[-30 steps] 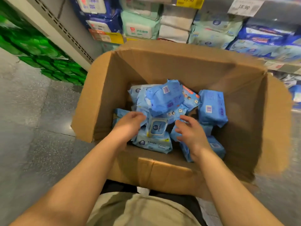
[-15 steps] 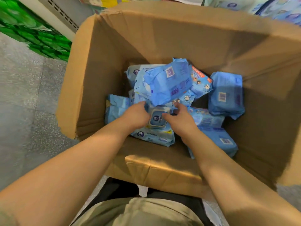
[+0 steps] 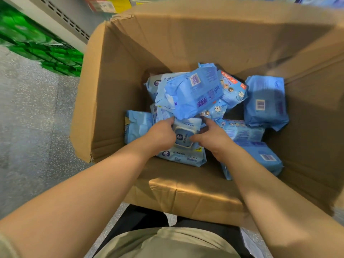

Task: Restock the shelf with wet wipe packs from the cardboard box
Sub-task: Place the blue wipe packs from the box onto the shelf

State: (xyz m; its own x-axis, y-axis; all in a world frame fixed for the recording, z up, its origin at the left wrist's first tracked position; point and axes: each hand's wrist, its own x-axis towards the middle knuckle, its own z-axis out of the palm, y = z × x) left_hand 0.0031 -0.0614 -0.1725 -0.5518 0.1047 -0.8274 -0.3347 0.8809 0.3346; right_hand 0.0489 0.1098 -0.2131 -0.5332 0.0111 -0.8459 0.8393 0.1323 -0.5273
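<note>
An open cardboard box (image 3: 115,101) fills the view, with several blue wet wipe packs heaped in its bottom. Both my hands are down inside it on one light-blue pack with a flip lid (image 3: 183,146), which lies near the box's front wall. My left hand (image 3: 161,135) grips its left side with curled fingers. From the other side my right hand (image 3: 212,137) holds it, thumb laid over the lid. A darker blue pack (image 3: 193,92) lies tilted on top of the heap just beyond my fingers, and another pack (image 3: 265,101) rests at the right.
Green packaged goods (image 3: 37,47) sit low on the left, beside a grey perforated shelf upright (image 3: 65,17). Part of the shelf with a yellow label (image 3: 119,4) shows above the box's far wall. Grey speckled floor (image 3: 28,118) lies to the left.
Both hands have closed in on the lidded pack from either side and now grip it. The view has tilted down and come nearer, so the shelf has almost left the frame.
</note>
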